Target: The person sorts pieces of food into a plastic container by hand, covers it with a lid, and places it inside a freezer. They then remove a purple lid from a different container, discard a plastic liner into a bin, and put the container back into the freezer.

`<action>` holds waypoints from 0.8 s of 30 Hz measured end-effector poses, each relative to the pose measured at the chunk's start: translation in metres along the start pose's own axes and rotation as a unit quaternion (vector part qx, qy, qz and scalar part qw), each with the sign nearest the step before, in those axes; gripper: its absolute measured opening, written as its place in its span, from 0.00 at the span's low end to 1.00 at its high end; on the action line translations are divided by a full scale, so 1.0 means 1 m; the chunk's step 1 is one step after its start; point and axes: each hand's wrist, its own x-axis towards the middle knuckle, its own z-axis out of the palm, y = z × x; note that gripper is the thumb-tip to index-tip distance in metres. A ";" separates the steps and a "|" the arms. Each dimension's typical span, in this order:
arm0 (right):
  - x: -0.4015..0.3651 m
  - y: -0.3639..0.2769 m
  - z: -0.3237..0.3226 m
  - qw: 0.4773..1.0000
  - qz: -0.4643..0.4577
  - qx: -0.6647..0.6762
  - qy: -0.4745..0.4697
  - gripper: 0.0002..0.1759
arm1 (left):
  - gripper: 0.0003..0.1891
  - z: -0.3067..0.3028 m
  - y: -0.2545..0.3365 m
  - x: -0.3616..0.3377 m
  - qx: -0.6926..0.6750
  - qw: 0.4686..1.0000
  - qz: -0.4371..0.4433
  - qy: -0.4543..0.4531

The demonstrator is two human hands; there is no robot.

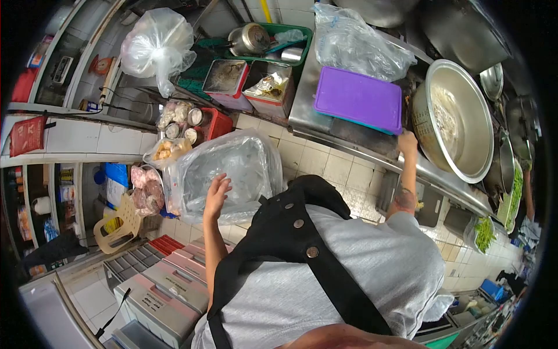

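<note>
My left hand (218, 192) is over the plastic-lined tub (244, 168), its fingers apart and nothing in them. The tub is wrapped in clear plastic and looks empty inside. At the steel counter, my right hand (407, 142) is at the lower right corner of a purple lid (360, 99) on a blue container. Its fingers look curled, but whether they grip the lid or container is too small to tell. A large metal basin (459, 122) stands just right of that hand.
Clear plastic bags (360, 43) lie behind the lid. Two square tins (226, 77) and a green crate (282, 36) stand at the back. Bagged meat (148, 189) and a beige stool (119, 225) are on the left. Another person's arm (528, 192) shows at the far right.
</note>
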 end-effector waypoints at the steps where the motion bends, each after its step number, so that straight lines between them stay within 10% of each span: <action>1: 0.002 -0.004 -0.022 0.990 0.073 -0.078 -0.087 0.24 | 0.27 0.001 -0.004 -0.003 -0.002 1.000 -0.008 0.006; 7: 0.039 -0.150 -0.098 0.990 -0.135 0.045 0.026 0.35 | 0.25 0.004 -0.052 -0.024 0.025 0.996 -0.081 0.008; 10: 0.110 -0.215 -0.056 0.984 0.067 0.042 0.158 0.60 | 0.24 -0.005 -0.082 -0.026 0.105 0.994 -0.033 0.020; 12: 0.147 -0.226 -0.028 0.982 0.167 -0.023 0.081 0.65 | 0.25 -0.014 -0.109 -0.026 0.113 0.993 -0.022 0.033; 17: 0.158 -0.244 -0.005 0.989 0.130 0.064 -0.015 0.36 | 0.24 -0.017 -0.116 -0.066 0.041 0.992 -0.074 0.091; 18: 0.148 -0.257 -0.008 0.977 0.140 0.114 0.111 0.18 | 0.24 -0.017 -0.121 -0.075 0.028 0.991 -0.084 0.097; 24: 0.118 -0.334 -0.046 0.785 -0.164 0.408 0.437 0.14 | 0.25 -0.014 -0.120 -0.099 -0.049 0.984 -0.141 0.101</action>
